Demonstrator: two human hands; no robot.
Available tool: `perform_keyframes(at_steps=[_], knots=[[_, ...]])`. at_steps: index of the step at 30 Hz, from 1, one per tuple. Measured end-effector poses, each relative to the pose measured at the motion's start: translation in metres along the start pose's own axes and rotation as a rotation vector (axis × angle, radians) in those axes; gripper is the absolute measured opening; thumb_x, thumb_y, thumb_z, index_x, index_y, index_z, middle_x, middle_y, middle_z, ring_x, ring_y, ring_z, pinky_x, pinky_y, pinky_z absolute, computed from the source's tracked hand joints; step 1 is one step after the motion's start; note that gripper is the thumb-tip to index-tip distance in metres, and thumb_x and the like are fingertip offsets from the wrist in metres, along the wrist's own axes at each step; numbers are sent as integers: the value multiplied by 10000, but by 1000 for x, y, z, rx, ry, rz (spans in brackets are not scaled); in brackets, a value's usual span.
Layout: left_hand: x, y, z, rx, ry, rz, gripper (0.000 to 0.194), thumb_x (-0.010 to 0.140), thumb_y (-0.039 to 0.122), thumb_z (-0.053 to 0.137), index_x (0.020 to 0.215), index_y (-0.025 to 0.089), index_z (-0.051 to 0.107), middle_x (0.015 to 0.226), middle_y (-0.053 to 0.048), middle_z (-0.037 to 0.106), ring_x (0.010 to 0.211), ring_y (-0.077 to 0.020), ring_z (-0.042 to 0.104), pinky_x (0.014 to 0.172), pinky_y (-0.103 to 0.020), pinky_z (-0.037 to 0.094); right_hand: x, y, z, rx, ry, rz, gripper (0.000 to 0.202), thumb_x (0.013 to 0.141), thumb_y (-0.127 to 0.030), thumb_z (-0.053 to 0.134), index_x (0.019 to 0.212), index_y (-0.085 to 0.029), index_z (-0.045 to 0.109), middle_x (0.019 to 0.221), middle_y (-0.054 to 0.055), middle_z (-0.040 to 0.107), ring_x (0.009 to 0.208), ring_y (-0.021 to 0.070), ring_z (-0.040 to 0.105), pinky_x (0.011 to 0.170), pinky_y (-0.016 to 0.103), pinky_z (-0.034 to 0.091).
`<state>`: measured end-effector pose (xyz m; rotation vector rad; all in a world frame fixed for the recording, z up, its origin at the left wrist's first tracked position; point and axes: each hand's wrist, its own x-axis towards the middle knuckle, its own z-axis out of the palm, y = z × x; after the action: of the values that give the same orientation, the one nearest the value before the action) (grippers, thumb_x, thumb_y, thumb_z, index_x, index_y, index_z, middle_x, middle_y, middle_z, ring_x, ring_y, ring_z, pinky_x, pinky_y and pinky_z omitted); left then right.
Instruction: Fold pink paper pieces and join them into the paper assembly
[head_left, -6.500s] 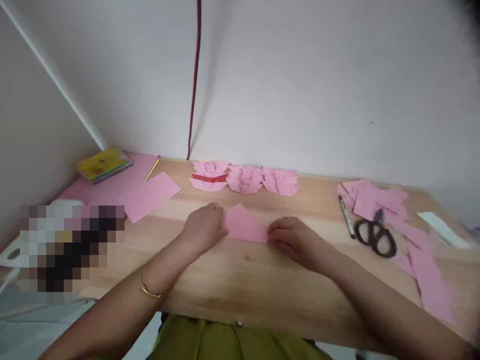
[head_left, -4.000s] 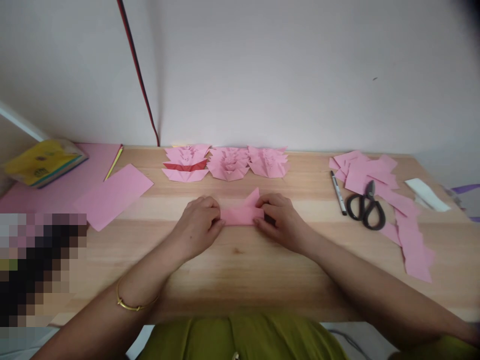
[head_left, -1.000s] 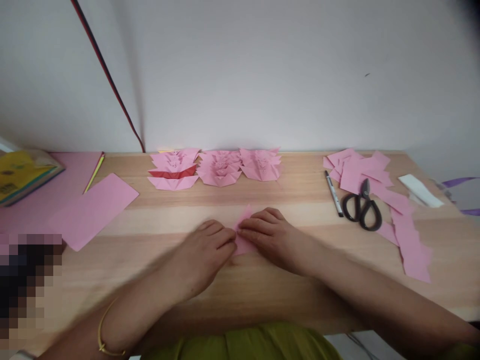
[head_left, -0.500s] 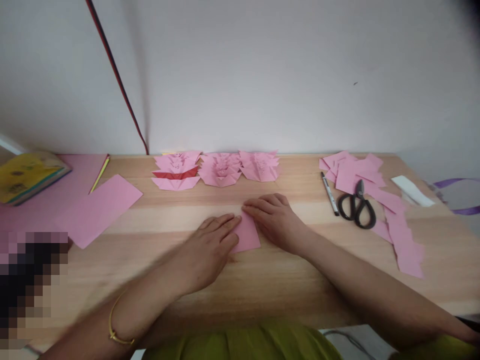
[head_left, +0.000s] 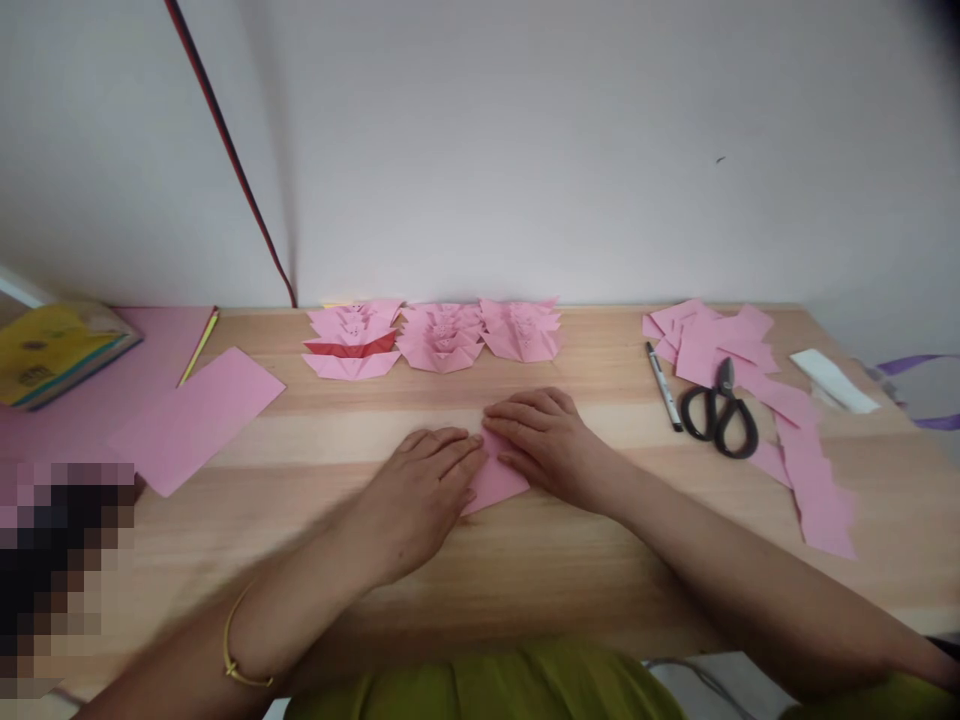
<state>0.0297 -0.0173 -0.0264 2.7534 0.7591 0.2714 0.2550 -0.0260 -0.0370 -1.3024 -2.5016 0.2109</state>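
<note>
A small pink sheet of paper [head_left: 496, 482] lies on the wooden table [head_left: 570, 560] in front of me, partly covered by both hands. My left hand [head_left: 431, 480] rests flat across its left side, fingers stretched out and the thumb near its lower edge. From the right, my right hand [head_left: 547, 440] lies over its upper right part, fingers extended and thumb on the sheet. The fingertips of both hands almost meet at the top of the paper. How the covered part is folded cannot be made out.
Folded pink paper pieces [head_left: 442, 340] stand in three groups by the wall. To the right are a pen [head_left: 664, 388], black-handled scissors [head_left: 721, 410], pink scraps [head_left: 814, 480] and a white strip [head_left: 834, 380]. At left lie a larger pink sheet [head_left: 202, 420], a pencil [head_left: 198, 345] and a yellow book [head_left: 60, 345].
My right thumb has come down onto the paper's right part. The paper's lower right corner has shifted slightly to the right and up. My left hand has barely moved.
</note>
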Motion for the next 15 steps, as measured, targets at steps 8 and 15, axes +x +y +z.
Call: perform_keyframes(at_steps=[8, 15], knots=[[0, -1, 3, 20, 31, 8, 327, 898, 219, 423, 1200, 158, 533, 1295, -104, 523, 1196, -234, 429, 984, -438, 355, -1, -3, -2, 3, -12, 3, 381, 860, -328, 536, 1218, -200, 554, 1232, 97, 581, 1129, 244, 457, 966, 441, 303], [1, -2, 2, 18, 18, 6, 314, 900, 223, 416, 1177, 159, 550, 1314, -106, 515, 1198, -235, 422, 977, -449, 359, -1, -3, -2, 1, -26, 8, 405, 846, -336, 554, 1226, -195, 545, 1240, 103, 574, 1136, 249, 451, 975, 448, 297]])
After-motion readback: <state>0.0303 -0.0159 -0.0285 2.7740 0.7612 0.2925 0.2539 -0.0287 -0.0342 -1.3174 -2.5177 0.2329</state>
